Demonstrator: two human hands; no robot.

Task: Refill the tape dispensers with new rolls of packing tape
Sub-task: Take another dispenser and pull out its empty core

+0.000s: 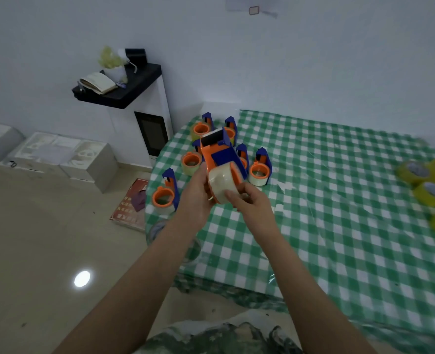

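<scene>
- Head view: the dispenser (216, 152), orange with blue parts, is held in the air over the near-left part of the table (339, 200), which has a green-and-white checked cover.
- Markings: no brand or label can be read on the dispenser or on the roll (221, 183).
- Orientation: the dispenser's long axis runs away from the person. The toothed cutter end points to the far wall, and the roll end is nearest the person.
- Roll: clear tape, seated at the near end of the dispenser against its orange side.
- Left hand (196, 192): grips the dispenser from the left at the roll end.
- Right hand (252, 203): holds the roll, thumb across its outer face and fingers curled beneath.
- Other dispensers (261, 167): several stand on the cover behind and to the left of the held unit, each with a roll.
- Yellow rolls (431, 190): grouped at the right edge of the table, well apart.
- Red board (132, 203): lies on the floor (45, 238) beside the table. It has pale characters, too blurred to read.
</scene>
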